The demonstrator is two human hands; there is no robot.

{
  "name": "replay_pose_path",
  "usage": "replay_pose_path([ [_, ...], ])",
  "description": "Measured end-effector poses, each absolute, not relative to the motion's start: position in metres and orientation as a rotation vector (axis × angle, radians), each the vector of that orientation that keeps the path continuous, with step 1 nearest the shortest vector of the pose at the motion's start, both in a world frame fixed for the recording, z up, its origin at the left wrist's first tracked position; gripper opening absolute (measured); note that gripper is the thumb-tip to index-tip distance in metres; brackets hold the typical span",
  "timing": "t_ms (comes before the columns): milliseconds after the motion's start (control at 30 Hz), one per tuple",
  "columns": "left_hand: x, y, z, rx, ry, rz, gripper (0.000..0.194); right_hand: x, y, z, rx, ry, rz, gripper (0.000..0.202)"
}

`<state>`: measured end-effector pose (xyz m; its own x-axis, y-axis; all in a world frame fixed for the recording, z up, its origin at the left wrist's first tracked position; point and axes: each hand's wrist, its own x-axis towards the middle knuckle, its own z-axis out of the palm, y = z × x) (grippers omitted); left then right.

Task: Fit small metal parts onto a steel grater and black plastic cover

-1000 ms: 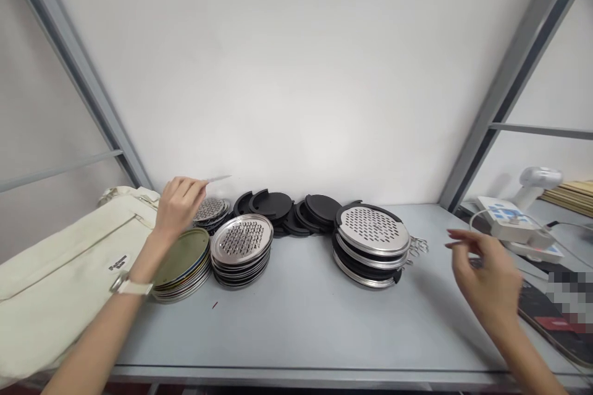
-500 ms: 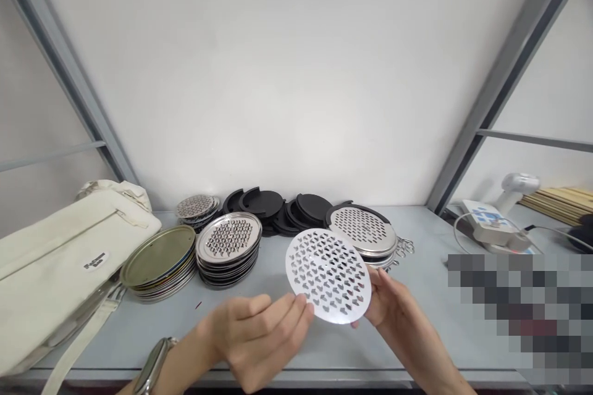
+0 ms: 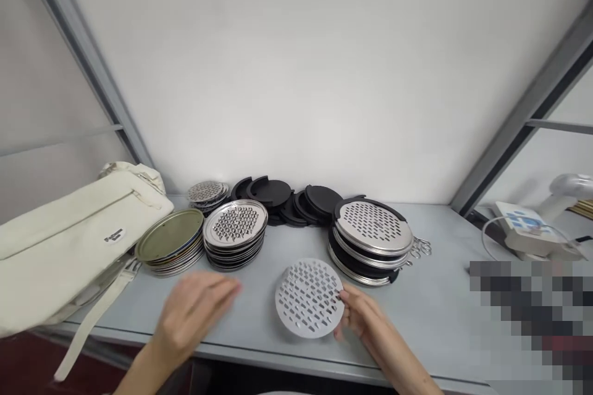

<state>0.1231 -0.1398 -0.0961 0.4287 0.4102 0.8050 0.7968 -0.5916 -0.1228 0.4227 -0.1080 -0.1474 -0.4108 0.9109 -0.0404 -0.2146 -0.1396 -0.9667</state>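
Observation:
A round perforated metal disc (image 3: 309,298) is pinched at its right edge by my right hand (image 3: 364,316), held over the grey table near its front. My left hand (image 3: 192,315), blurred, hovers to the left of the disc, apart from it; its fingers are together and whatever may be between them cannot be made out. Behind it stands a stack of rimmed grater discs (image 3: 235,225), beside a stack topped by an olive-green plate (image 3: 170,236). To the right of the held disc is a taller stack of graters with black holders (image 3: 374,228).
Black round holders (image 3: 273,192) lie along the wall, next to a small stack of perforated discs (image 3: 206,192). A cream bag (image 3: 83,222) with a hanging strap lies at the left. A white device (image 3: 528,231) with a cable stands at the right on the grey table (image 3: 435,296).
My left hand has let go of the disc and moved left. My right hand has lowered and tilted the disc. The view has shifted.

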Motion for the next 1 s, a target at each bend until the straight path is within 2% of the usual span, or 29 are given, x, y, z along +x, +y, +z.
replay_pose_path([
  [100, 0.088, -0.142, -0.094, -1.805, -1.473, -1.200, 0.009, 0.429, -0.104, -0.154, -0.860, -1.255, 1.707, 0.036],
  [233, 0.043, -0.129, -0.100, -1.724, -1.811, -1.016, 0.039, 0.431, -0.101, -0.158, -0.824, -1.311, 1.704, 0.035],
  [400, 0.021, -0.117, -0.110, -1.853, -1.973, -0.944, 0.039, 0.429, -0.102, -0.158, -0.794, -1.332, 1.695, 0.037],
  [700, 0.027, -0.112, -0.113, -1.842, -1.963, -0.989, 0.031, 0.431, -0.102, -0.158, -0.852, -1.350, 1.651, 0.038],
  [1000, 0.046, -0.119, -0.093, -1.410, -1.539, -1.226, 0.012, 0.428, -0.102, -0.154, -0.802, -1.307, 1.667, 0.037],
])
